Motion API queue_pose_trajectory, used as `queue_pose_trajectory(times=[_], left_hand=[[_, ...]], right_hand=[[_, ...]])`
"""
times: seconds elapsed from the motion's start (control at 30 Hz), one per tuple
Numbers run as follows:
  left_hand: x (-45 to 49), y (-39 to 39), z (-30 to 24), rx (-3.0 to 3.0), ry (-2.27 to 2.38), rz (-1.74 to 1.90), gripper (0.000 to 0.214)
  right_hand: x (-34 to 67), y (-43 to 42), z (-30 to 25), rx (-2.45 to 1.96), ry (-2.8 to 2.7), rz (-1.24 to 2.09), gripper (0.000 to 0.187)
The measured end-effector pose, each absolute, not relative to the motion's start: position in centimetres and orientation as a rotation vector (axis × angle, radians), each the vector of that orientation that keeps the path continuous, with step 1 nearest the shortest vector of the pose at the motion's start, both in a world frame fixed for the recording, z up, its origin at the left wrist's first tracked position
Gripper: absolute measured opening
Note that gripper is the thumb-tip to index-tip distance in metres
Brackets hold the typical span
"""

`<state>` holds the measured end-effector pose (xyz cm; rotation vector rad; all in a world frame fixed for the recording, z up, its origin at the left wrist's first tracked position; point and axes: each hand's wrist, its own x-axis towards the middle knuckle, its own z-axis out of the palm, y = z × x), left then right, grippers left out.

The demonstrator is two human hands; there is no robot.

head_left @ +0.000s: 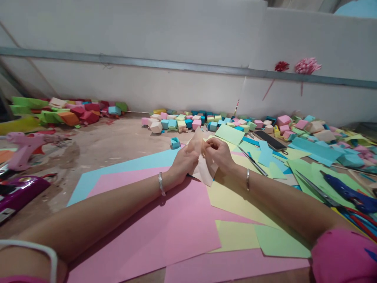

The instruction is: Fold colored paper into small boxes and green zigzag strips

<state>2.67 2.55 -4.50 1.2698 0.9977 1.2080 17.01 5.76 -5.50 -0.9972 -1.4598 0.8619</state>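
Paper (202, 171) pale peach, flared below; top blurred, perhaps pointed.

Pale peach paper (202, 171), pink sheet (153, 226)

- No word, brand or number could be read anywhere in the frame.
- A small white rectangular label (6, 214) stood on the glossy purple plastic tool (28, 191) at the lower left of the frame; its dark marks were too small and blurred to make out.
- A dark blue mark (371, 254) showed on the bright pink fabric sleeve (343, 255) at the lower right; the frame's edge cut it off, and whether it was a letter, a sign or plain pattern could not be told.
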Motion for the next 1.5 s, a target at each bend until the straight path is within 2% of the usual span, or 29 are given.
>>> queue_pose_trajectory(times=[0.27,0.4,0.6,0.8,0.97,1.17,1.33,1.4,1.5], left_hand=[[2.7,2.8,-4.9,1.3,1.098,1.245,0.021],[2.7,2.9,-4.8,1.326,1.148,1.266,0.027],[2.4,3.1,-5.1,1.412,1.16,1.243,0.02],[2.3,3.1,-5.3,1.45,1.121,1.206,0.025],[2.2,3.3,-5.5,1.483,1.103,1.189,0.024],[2.2,3.4,-5.7,1.549,1.103,1.186,0.014],[2.3,3.3,-5.6,1.608,1.155,1.211,0.016],[2.2,3.4,-5.6,1.621,1.222,1.267,0.018],[2.0,3.5,-5.4,1.634,1.321,1.362,0.018]], right_hand=[[17.5,5.8,-5.6,-1.071,-1.434,0.821,0.011],[17.4,5.8,-5.6,-1.076,-1.335,0.859,0.004],[17.1,5.5,-5.5,-1.069,-1.37,0.955,0.002],[17.3,5.9,-6.0,-1.054,-1.518,0.753,0.014],[17.3,5.7,-6.0,-1.085,-1.478,0.806,0.024],[17.1,5.7,-6.4,-1.067,-1.388,0.778,0.011],[16.9,5.8,-6.2,-1.024,-1.274,0.947,0.025],[16.9,5.7,-5.9,-0.983,-1.296,1.048,0.024],[17.0,5.4,-5.7,-0.989,-1.319,0.932,0.02]])
